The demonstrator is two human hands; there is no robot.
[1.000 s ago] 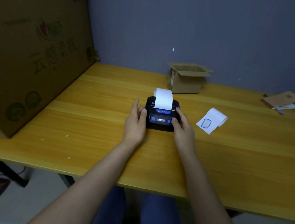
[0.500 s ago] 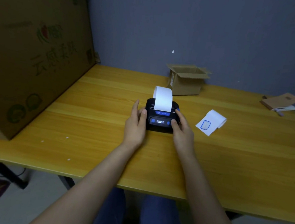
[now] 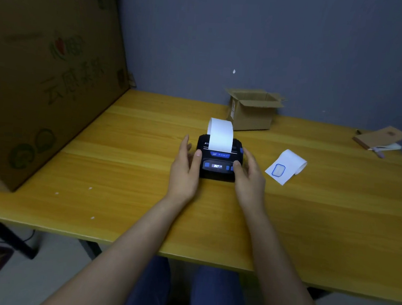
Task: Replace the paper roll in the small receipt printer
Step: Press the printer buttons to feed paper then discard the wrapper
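Note:
A small black receipt printer (image 3: 218, 171) with blue buttons and a lit display stands on the yellow wooden table (image 3: 120, 169). Its lid is closed, and a white paper strip (image 3: 220, 134) curls up out of the top slot. My left hand (image 3: 184, 175) lies against the printer's left side with its thumb on the top edge. My right hand (image 3: 251, 181) holds the right side, its thumb on the front right corner. A loose paper roll (image 3: 288, 166) with a blue mark on its tail lies to the right of the printer.
A small open cardboard box (image 3: 252, 113) stands behind the printer near the wall. A large printed cardboard box (image 3: 43, 77) fills the table's left side. Flat cardboard pieces (image 3: 378, 138) lie at the far right. The table's front edge is near my knees.
Both hands stay at the printer's sides. My right hand's fingers have eased slightly back and apart. The paper strip and the loose roll have not moved.

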